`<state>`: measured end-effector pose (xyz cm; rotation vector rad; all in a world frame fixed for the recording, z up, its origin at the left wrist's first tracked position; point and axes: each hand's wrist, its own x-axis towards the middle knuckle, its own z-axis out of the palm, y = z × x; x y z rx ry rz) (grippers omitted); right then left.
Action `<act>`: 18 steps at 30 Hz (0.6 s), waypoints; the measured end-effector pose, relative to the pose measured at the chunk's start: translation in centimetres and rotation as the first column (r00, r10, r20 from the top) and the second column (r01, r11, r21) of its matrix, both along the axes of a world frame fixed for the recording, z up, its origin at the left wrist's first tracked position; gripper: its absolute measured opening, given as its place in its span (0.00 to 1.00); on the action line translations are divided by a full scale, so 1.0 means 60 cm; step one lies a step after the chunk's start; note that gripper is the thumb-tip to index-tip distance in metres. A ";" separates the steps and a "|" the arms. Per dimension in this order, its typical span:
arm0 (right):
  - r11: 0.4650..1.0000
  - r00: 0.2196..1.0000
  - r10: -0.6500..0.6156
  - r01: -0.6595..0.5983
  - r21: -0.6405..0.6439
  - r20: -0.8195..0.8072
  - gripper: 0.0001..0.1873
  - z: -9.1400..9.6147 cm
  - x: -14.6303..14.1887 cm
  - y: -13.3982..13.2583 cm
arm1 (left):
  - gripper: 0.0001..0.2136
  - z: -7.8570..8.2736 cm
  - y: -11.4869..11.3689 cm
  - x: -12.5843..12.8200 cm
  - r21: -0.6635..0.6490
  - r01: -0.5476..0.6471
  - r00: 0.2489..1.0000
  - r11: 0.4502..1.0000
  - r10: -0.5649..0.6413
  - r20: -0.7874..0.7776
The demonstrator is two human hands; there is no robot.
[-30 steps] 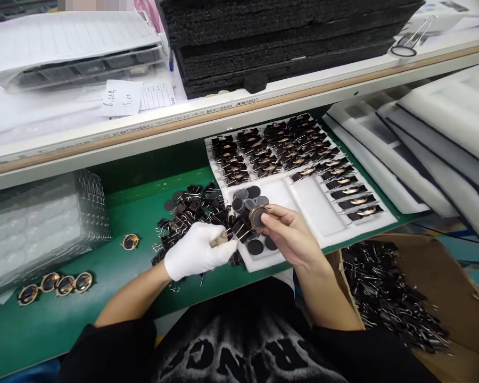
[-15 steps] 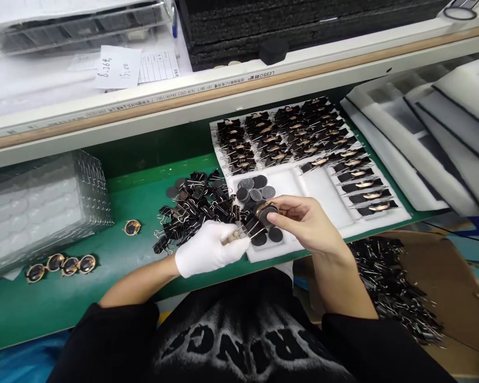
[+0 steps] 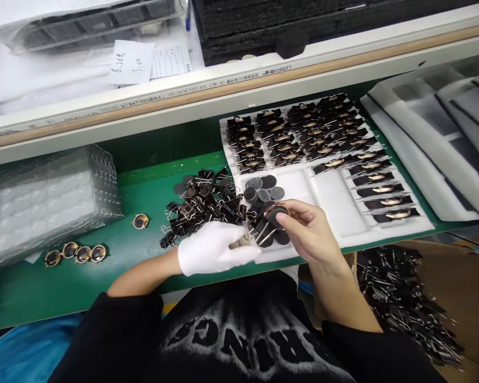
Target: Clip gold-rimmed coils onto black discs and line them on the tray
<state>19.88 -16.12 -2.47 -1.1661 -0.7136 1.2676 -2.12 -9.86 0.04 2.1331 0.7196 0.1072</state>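
Note:
My right hand (image 3: 307, 226) is bare and pinches a round gold-rimmed piece (image 3: 268, 208) with a black disc (image 3: 278, 217) against its face, the thumb pressing on the disc. My left hand (image 3: 213, 249), in a white glove, holds the wire handles of a black binder clip (image 3: 266, 234) between thumb and fingers. The clip's jaws meet the edge of the round piece, partly hidden behind the disc. Below lie loose black and grey discs (image 3: 277, 192) on white foam. Left of them is a heap of binder clips (image 3: 205, 205).
A white foam tray (image 3: 335, 199) carries rows of clipped round pieces (image 3: 383, 190). Several loose gold-rimmed pieces (image 3: 98, 253) lie on the green bench at left, near stacked clear plastic trays (image 3: 51, 202). Foam sheets (image 3: 419, 154) lean at right. A cardboard box (image 3: 463, 298) of clips stands below the bench.
The view has shifted, so the bench things sit farther right. My left thumb and fingers have spread a little, and the clip's handles stand wider apart. My right hand keeps its pinch.

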 end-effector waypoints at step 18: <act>0.980 0.956 0.193 -0.199 -0.003 -0.220 0.11 -0.019 -0.035 -0.019 | 0.14 0.013 0.095 -0.081 0.599 -0.489 0.872 0.634 0.388 0.300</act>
